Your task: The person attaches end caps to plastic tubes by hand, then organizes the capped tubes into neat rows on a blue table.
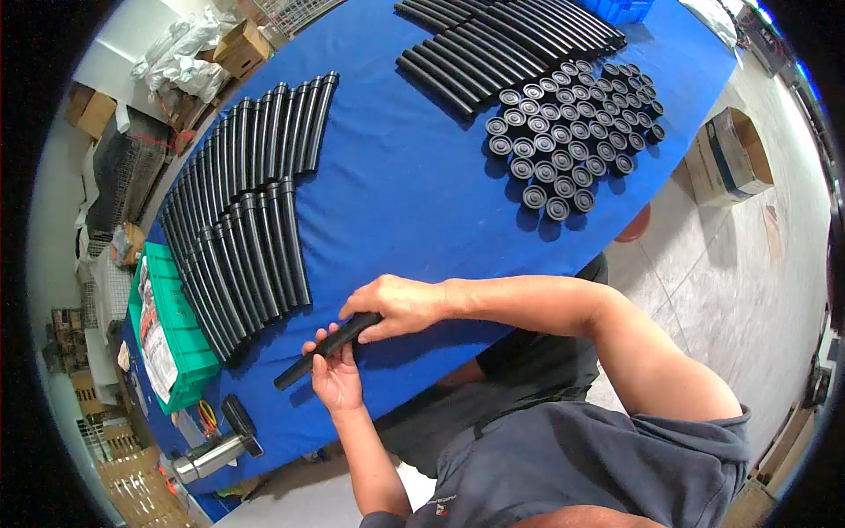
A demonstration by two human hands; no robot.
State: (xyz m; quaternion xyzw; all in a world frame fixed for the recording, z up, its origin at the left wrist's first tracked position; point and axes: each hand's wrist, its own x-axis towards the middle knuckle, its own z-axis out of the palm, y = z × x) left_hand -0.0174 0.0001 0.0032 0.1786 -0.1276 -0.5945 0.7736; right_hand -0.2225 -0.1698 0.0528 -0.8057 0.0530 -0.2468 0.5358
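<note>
A black tube (299, 370) slants across my two hands above the blue cloth. My left hand (337, 380) holds it from below around the middle, palm up, fingers curled about it. Over the upper end, my right hand (400, 306) is closed, its thumb and fingers around the tube; that end is partly hidden. To the left lie rows of black tubes with a wider collar at one end (246, 255), the nearest just beyond my hands. Round black ribbed caps (562, 136) stand grouped at the right, beside a stack of plain black tubes (493, 53).
A green crate (189, 339) with papers in it sits at the table's left edge. Near it are scissors (207, 415) and a metal cylinder with a black handle (216, 456). A blue bin (620, 11) is at the far edge, and a cardboard box (731, 158) stands on the floor.
</note>
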